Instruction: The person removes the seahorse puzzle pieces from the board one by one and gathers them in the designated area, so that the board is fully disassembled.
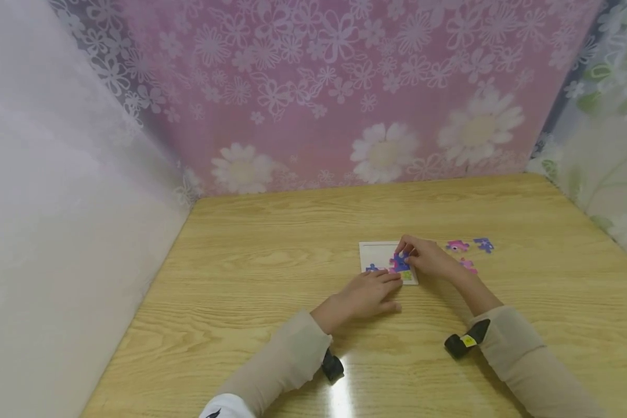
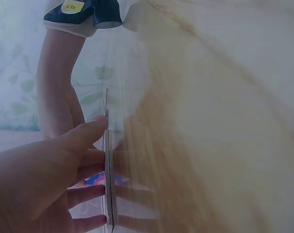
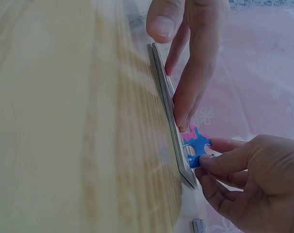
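Note:
A white puzzle board (image 1: 373, 252) lies on the table, with a few coloured pieces along its near edge. My right hand (image 1: 427, 257) pinches a blue and pink puzzle piece (image 3: 199, 145) between thumb and fingers, tilted over the board's right part. My left hand (image 1: 368, 293) lies along the board's near side, fingertips resting on the board and its pieces, fingers fairly straight. In the left wrist view the left hand (image 2: 45, 179) touches the board's edge (image 2: 109, 179). The fingers hide some of the fitted pieces.
Loose puzzle pieces lie right of the board: a pink one (image 1: 457, 246), a blue one (image 1: 484, 244) and another pink one (image 1: 468, 266) partly behind the right wrist. The wooden table (image 1: 271, 232) meets a flowered pink cloth (image 1: 303, 116) at the back.

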`<state>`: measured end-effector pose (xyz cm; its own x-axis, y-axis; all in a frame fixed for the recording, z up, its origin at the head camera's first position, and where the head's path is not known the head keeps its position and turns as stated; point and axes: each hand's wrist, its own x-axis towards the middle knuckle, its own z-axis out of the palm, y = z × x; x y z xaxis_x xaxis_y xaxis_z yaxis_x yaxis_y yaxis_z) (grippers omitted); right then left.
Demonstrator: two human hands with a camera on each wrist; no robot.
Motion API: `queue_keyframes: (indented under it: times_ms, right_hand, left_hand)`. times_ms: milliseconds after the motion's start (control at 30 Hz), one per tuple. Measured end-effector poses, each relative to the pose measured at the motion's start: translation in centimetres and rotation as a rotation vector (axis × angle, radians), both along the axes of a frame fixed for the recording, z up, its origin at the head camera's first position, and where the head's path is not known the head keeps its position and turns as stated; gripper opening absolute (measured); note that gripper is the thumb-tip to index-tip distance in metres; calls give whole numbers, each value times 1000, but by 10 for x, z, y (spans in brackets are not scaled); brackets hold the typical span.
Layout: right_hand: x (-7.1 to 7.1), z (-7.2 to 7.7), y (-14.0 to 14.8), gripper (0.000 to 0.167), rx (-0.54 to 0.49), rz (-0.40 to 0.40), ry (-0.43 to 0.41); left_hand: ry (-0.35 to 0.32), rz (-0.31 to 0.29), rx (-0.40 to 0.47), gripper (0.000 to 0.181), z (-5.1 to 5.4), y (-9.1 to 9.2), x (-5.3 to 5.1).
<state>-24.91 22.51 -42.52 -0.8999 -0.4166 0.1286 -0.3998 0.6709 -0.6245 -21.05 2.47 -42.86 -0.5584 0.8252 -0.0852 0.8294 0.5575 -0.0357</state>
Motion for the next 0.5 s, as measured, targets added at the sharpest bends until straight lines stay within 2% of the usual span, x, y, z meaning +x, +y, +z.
queue_keyframes:
  times_ms: [233,500]
  right_hand:
    - [0,7,5,25,1,-33,-13]
    - [-1,17,11,24,2,-18,-13]
  left_hand:
    - [-17,3,-8,60,2,1,1]
    - [-16,25,-25,61,-2,2,-1]
